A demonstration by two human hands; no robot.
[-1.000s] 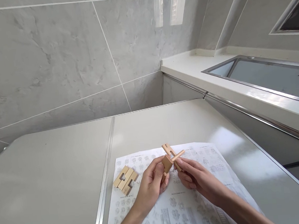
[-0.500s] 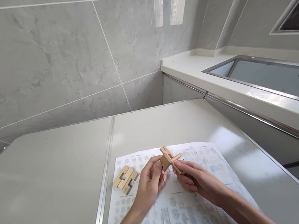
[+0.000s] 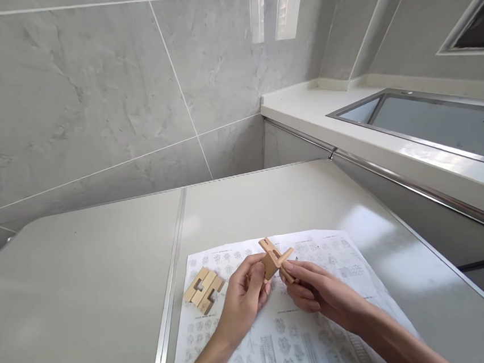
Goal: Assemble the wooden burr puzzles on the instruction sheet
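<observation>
Between my two hands are wooden puzzle pieces (image 3: 271, 263), crossed over one another above the printed sheet. My left hand (image 3: 246, 289) pinches the left side of them with thumb and fingers. My right hand (image 3: 312, 285) grips the lower right end, its thumb and forefinger near a piece that sticks out to the upper right. One long piece points up and away, with a dark mark near its tip and a slot below. Fingers hide the lower parts. Left of my left hand, several notched wooden pieces (image 3: 209, 280) lie side by side on the sheet.
A large paper sheet (image 3: 223, 343) with small printed diagrams lies under my hands on a pale table (image 3: 105, 274). A metal strip (image 3: 171, 291) crosses the tabletop. At right stands a white counter (image 3: 303, 104) with a sink (image 3: 433, 117); a grey tiled wall (image 3: 88, 93) is behind.
The wooden pieces have turned slightly in my hands, and the piece sticking out to the right has shifted a little. The pieces on the sheet have stayed in place.
</observation>
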